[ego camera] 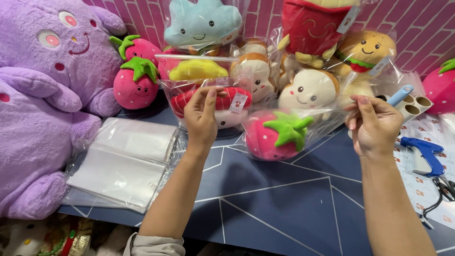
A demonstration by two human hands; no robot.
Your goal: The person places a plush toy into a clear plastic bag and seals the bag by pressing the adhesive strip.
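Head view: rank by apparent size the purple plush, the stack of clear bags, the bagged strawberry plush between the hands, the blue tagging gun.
1. purple plush, largest by far, though cut off by the frame edge.
2. stack of clear bags.
3. bagged strawberry plush.
4. blue tagging gun, smallest.
All lie at a similar distance, so the order looks safe.

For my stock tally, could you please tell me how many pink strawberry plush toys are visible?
4: two stacked beside the big purple plush, one bagged between the hands, one cut off at the right edge. More may be hidden.
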